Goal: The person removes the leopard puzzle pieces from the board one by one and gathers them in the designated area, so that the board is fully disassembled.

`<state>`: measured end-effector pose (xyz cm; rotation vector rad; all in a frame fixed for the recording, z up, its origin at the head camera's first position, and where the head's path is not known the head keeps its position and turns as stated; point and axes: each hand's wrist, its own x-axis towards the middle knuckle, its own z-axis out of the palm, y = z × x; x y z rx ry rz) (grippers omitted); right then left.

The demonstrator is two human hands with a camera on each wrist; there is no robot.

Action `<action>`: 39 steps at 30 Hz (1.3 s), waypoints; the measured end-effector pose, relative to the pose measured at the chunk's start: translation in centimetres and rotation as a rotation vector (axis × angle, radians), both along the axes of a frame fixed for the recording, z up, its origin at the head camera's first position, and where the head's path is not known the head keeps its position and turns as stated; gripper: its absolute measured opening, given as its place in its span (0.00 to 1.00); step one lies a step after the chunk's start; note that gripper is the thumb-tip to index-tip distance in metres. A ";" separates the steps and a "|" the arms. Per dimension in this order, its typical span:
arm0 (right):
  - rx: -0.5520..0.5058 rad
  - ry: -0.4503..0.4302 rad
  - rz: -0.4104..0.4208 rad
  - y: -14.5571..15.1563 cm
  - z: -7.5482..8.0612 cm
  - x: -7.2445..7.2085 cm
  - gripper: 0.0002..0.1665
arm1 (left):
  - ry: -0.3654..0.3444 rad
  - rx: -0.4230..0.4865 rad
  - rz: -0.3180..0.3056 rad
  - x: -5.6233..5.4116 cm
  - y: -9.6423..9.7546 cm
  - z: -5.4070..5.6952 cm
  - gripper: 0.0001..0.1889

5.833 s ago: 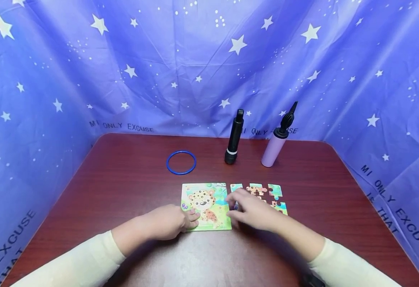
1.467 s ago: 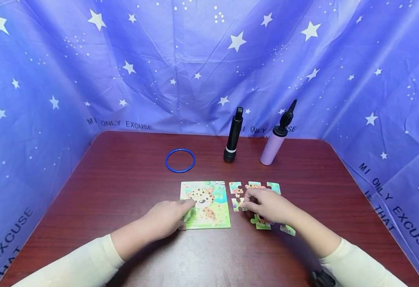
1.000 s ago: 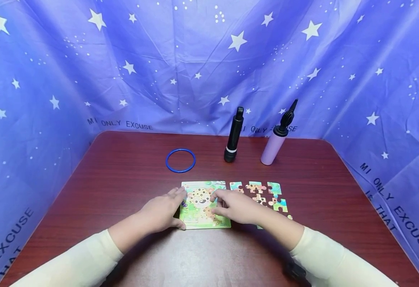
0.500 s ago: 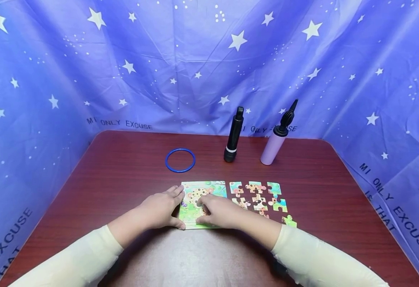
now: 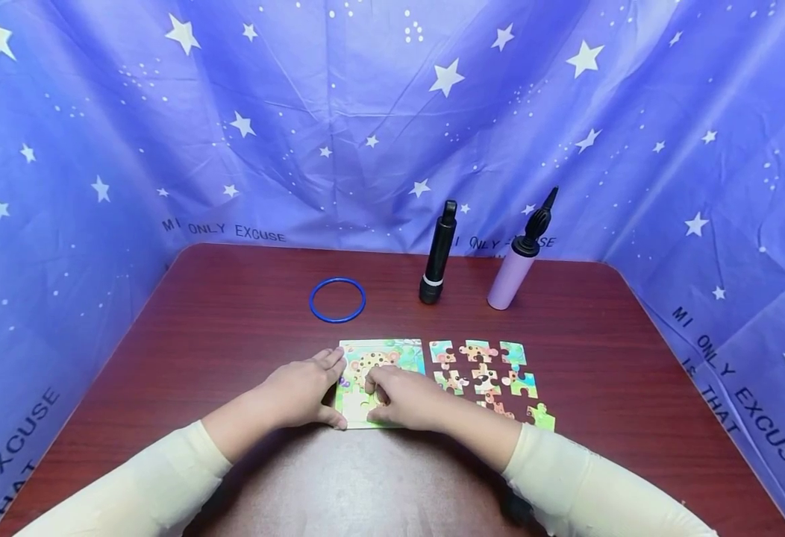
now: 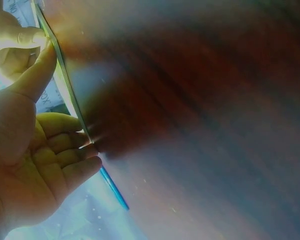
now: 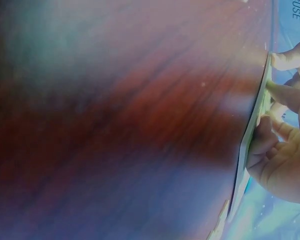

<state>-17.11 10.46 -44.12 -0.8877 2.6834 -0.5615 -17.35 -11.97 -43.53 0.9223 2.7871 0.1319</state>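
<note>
A square leopard-picture puzzle board (image 5: 399, 348) lies flat on the table in front of me. My left hand (image 5: 297, 393) steadies its left edge, fingers extended toward the far corner and thumb by the near corner. In the left wrist view those fingers of the left hand (image 6: 55, 155) touch the board's edge (image 6: 67, 85). My right hand (image 5: 409, 399) is over the board's middle, index finger and thumb bent around a puzzle piece that is mostly hidden. The lower-left patch beside them is pale with a piece outline. Several jigsaw pieces (image 5: 478, 351) lie loosely spaced right of the board.
Behind the board are a blue ring (image 5: 337, 321), a black cylinder with a white band (image 5: 438, 253) and a lilac hand pump with a black top (image 5: 513, 276). Starry curtains (image 5: 366, 112) surround the dark red table (image 5: 245, 298).
My right hand has come from the loose pieces leftward onto the board. My left hand has left the lower-left green area for the left edge. That lower-left patch has turned from green to pale.
</note>
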 end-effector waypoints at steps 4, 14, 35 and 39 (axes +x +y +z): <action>-0.053 -0.021 -0.010 0.1 0.0 0.0 0.16 | 0.002 -0.005 0.001 0.0 0.0 0.1 0.56; -0.285 -0.182 -0.148 -0.1 -0.2 -0.2 0.07 | -0.009 -0.005 0.002 -0.1 0.1 0.0 0.56; -0.660 -0.626 -0.328 9.9 1.3 -0.6 0.11 | -0.029 -0.037 0.013 0.0 0.3 0.2 0.56; -0.633 -0.677 -0.380 12.0 1.0 0.3 0.10 | -0.036 -0.038 0.013 0.0 0.3 0.2 0.56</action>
